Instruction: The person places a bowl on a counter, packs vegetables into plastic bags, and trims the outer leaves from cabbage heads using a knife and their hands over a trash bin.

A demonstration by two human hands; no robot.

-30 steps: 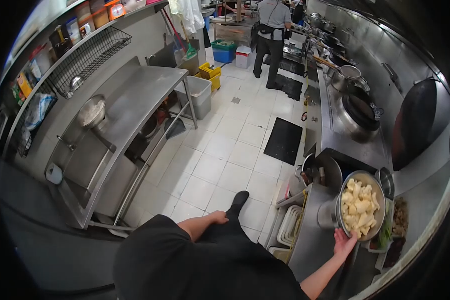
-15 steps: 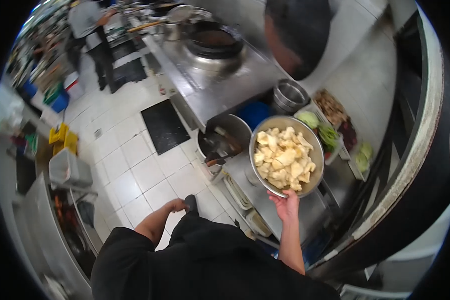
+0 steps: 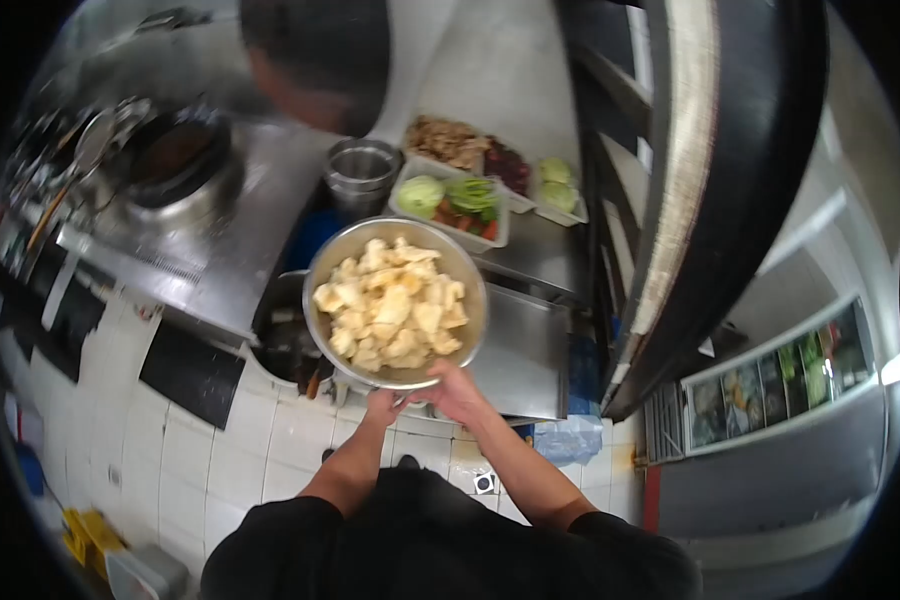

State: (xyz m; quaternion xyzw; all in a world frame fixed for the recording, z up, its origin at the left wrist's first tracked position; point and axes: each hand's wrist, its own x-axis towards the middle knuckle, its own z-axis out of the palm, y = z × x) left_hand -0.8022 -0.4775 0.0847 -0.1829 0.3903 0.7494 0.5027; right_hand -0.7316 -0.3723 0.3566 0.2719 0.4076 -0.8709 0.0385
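Observation:
A round metal bowl [image 3: 470, 270] heaped with pale yellow, puffy fried-looking pieces [image 3: 392, 305] is held out in front of me. My right hand [image 3: 455, 393] grips its near rim, thumb on top and fingers underneath. Just left of it, my left hand [image 3: 382, 406] is at the bowl's lower near edge, its fingers partly hidden under the rim. Behind the bowl, a white tub [image 3: 497, 238] holds a pale green cabbage [image 3: 420, 197], green pepper-like vegetables [image 3: 472, 194] and orange pieces.
Stacked metal pots [image 3: 361, 172] stand beyond the bowl. A steel stove [image 3: 240, 215] with a wok [image 3: 175, 160] is at left. Below it sits a large pot [image 3: 282, 345] with utensils. A bare steel counter [image 3: 525, 350] lies right of the bowl, near a dark curved frame [image 3: 740, 200].
My view has swung right, towards the counter and a glass-fronted fridge. My left hand, hanging free before, has come up to the bowl. My right hand still holds it.

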